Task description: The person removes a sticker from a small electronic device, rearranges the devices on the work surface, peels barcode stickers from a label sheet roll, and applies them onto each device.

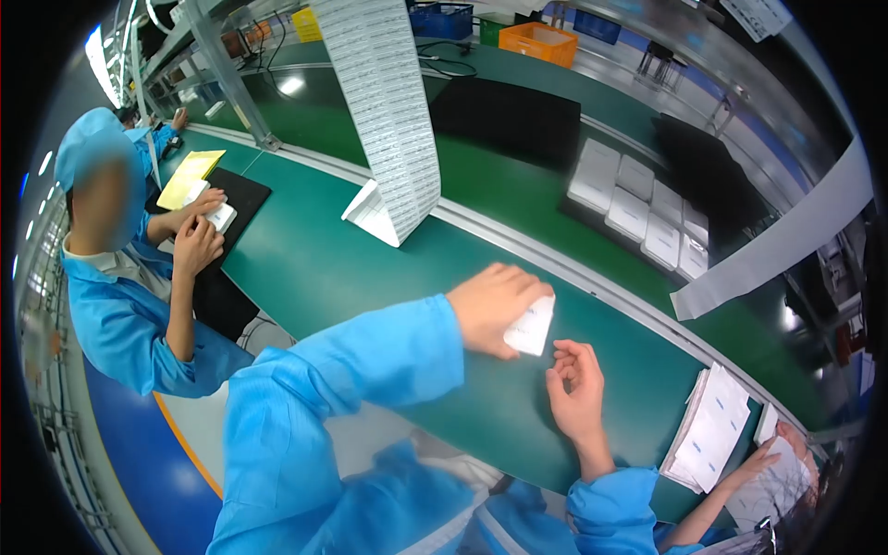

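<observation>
A small white box (530, 330) with faint dark print is in the grip of my left hand (495, 307), above the green work surface (370, 277). My fingers wrap over its far side with the thumb at the near side, so part of it is covered. Just right of the box, and apart from it, is my right hand (579, 388). Its fingers are loosely curled, the thumb stands off from them, and nothing shows between them.
A printed label strip (393, 120) hangs ahead; another pale strip (777, 236) hangs at right. Several white boxes (629, 208) lie on the green conveyor (499, 180). Papers (710, 430) lie at right near a co-worker's hand (754, 462). A co-worker (139, 305) handles a white box at left.
</observation>
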`<state>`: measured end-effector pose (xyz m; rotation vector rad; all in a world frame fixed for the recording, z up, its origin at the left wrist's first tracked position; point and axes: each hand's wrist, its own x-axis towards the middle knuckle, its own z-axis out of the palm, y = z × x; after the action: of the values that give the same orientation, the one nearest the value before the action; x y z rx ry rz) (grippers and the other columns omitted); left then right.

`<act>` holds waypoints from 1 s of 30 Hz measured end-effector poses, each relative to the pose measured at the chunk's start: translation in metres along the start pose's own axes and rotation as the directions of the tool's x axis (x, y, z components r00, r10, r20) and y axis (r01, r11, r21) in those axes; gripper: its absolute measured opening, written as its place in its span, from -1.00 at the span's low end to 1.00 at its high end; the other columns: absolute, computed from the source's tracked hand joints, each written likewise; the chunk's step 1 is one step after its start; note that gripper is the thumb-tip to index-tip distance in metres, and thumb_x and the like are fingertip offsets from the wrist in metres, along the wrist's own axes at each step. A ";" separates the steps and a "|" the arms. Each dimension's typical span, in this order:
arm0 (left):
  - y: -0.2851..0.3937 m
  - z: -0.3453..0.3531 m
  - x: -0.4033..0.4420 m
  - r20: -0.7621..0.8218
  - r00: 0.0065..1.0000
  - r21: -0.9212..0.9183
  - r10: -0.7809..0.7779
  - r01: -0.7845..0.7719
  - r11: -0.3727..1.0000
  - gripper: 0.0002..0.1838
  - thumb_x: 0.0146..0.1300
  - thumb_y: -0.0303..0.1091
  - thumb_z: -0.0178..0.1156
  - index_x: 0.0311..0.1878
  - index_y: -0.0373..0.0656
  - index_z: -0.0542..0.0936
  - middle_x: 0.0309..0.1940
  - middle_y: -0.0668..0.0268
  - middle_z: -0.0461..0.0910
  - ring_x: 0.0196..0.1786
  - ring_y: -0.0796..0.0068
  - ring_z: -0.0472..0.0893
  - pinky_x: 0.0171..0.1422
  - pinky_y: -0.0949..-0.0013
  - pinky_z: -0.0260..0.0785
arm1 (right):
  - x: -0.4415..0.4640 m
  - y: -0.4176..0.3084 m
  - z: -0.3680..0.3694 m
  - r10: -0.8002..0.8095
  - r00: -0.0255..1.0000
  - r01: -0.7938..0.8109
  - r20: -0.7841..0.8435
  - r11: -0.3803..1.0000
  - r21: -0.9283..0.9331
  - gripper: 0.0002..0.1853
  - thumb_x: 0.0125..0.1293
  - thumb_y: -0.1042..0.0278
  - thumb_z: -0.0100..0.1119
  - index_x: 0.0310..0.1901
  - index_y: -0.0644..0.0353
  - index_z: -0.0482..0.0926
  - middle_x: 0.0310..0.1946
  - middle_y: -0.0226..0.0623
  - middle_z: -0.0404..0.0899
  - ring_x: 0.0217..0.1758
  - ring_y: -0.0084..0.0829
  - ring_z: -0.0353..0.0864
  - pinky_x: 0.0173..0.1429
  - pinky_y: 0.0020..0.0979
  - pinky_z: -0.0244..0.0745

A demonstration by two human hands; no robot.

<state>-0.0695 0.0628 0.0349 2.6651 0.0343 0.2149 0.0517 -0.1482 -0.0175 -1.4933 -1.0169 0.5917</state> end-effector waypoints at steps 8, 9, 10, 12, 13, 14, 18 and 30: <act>-0.119 -0.084 0.101 -0.417 0.858 0.146 -0.299 0.388 0.910 -0.03 -0.23 -0.15 0.59 0.32 -0.26 0.42 0.10 -0.07 0.59 0.15 -0.13 0.55 0.32 0.05 0.42 | 0.046 0.003 -0.014 -0.010 0.993 0.004 -0.116 0.999 -0.047 -0.62 0.21 0.78 0.14 0.09 0.40 0.53 -0.05 -0.19 0.49 -0.14 -0.48 0.56 -0.13 -0.53 0.53; -0.132 -0.087 0.112 -0.429 0.851 0.137 -0.302 0.392 0.910 -0.03 -0.23 -0.15 0.59 0.32 -0.26 0.42 0.10 -0.07 0.59 0.15 -0.13 0.55 0.32 0.05 0.42 | 0.064 0.003 -0.021 -0.037 0.988 0.029 -0.153 0.998 -0.058 -0.61 0.20 0.76 0.14 0.09 0.38 0.53 -0.02 -0.19 0.51 -0.11 -0.44 0.56 -0.09 -0.49 0.55; -0.145 -0.089 0.118 -0.481 0.826 0.154 -0.294 0.410 0.899 -0.03 -0.23 -0.15 0.59 0.32 -0.26 0.42 0.10 -0.06 0.59 0.15 -0.13 0.55 0.33 0.05 0.42 | 0.080 0.007 -0.027 -0.017 0.985 0.007 -0.174 0.998 -0.056 -0.63 0.25 0.73 0.13 0.11 0.36 0.52 0.00 -0.20 0.51 -0.08 -0.45 0.56 -0.01 -0.48 0.54; -0.151 -0.089 0.114 -0.457 0.820 -0.003 -0.345 0.386 0.922 -0.04 -0.24 -0.15 0.60 0.30 -0.27 0.42 0.11 -0.08 0.56 0.14 -0.13 0.54 0.32 0.07 0.42 | 0.102 0.015 -0.034 -0.006 0.971 0.002 -0.240 1.000 -0.018 -0.66 0.30 0.69 0.11 0.11 0.34 0.51 -0.01 -0.23 0.50 -0.04 -0.46 0.55 0.09 -0.47 0.52; -0.134 -0.077 0.098 -0.540 0.810 0.058 -0.227 0.304 0.951 -0.04 -0.26 -0.15 0.60 0.28 -0.32 0.43 0.13 -0.10 0.54 0.15 -0.15 0.52 0.32 0.08 0.42 | 0.106 0.033 -0.034 0.062 0.960 -0.065 -0.275 0.998 -0.001 -0.69 0.35 0.66 0.10 0.12 0.33 0.50 -0.01 -0.27 0.49 0.00 -0.47 0.54 0.16 -0.46 0.49; -0.113 -0.078 0.081 -0.427 0.870 0.008 -0.247 0.276 0.961 -0.05 -0.26 -0.15 0.60 0.25 -0.35 0.43 0.12 -0.11 0.53 0.16 -0.15 0.52 0.33 0.07 0.41 | 0.106 0.049 -0.028 0.003 0.950 -0.018 -0.312 0.999 -0.044 -0.69 0.30 0.69 0.09 0.08 0.32 0.52 -0.02 -0.25 0.49 -0.02 -0.45 0.53 0.11 -0.44 0.49; -0.042 -0.053 -0.032 -0.112 0.989 0.026 -0.100 0.104 0.994 -0.02 -0.25 -0.13 0.60 0.31 -0.26 0.40 0.30 -0.06 0.47 0.32 -0.07 0.51 0.40 0.00 0.37 | 0.101 0.047 -0.031 -0.135 0.969 0.084 -0.205 0.967 -0.242 -0.70 0.20 0.75 0.06 -0.03 0.31 0.53 -0.09 -0.24 0.44 -0.11 -0.42 0.47 0.03 -0.44 0.43; -0.136 -0.122 -0.249 -0.145 0.527 0.111 -0.838 0.850 0.515 0.12 -0.39 -0.34 0.64 0.37 -0.08 0.27 -0.02 -0.04 0.62 0.10 -0.17 0.64 0.29 0.07 0.49 | 0.126 0.042 -0.070 -0.292 0.859 0.111 -0.420 0.908 -0.404 -0.64 0.18 0.65 0.14 0.05 0.26 0.57 -0.15 -0.21 0.49 -0.14 -0.34 0.52 0.03 -0.35 0.51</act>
<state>-0.3327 0.2234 0.0448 2.4422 1.4197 -0.0290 0.1825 -0.0752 -0.0217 -1.7138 -0.9079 -0.1379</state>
